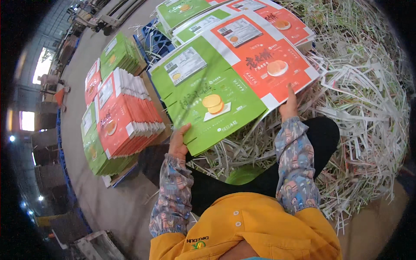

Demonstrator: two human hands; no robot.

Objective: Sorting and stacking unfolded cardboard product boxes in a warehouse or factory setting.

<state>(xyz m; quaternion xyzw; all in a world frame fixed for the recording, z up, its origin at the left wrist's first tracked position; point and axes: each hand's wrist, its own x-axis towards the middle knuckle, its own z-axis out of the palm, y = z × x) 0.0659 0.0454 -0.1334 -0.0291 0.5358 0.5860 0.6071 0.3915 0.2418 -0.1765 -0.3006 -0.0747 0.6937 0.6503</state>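
A printed cardboard sheet (212, 97), half green and half orange-red with pictures of round cakes, lies across the front of my lap. My left hand (178, 142) is closed on its near left corner, thumb on top. At the near edge of the orange-red half, my right hand (289, 106) grips the sheet with the thumb up and the fingers hidden underneath. Whether one sheet or several layers are in my hands I cannot tell. Just beyond, a stack of similar green and red sheets (201, 21) rests on a blue pallet (156, 39).
Stacked red and green printed sheets (125, 115) stand on a low support at the left. Shredded paper strips (355, 108) are heaped on the right and beneath the sheet. A wheeled metal cart (106, 19) is on the concrete floor (117, 208) at the far left.
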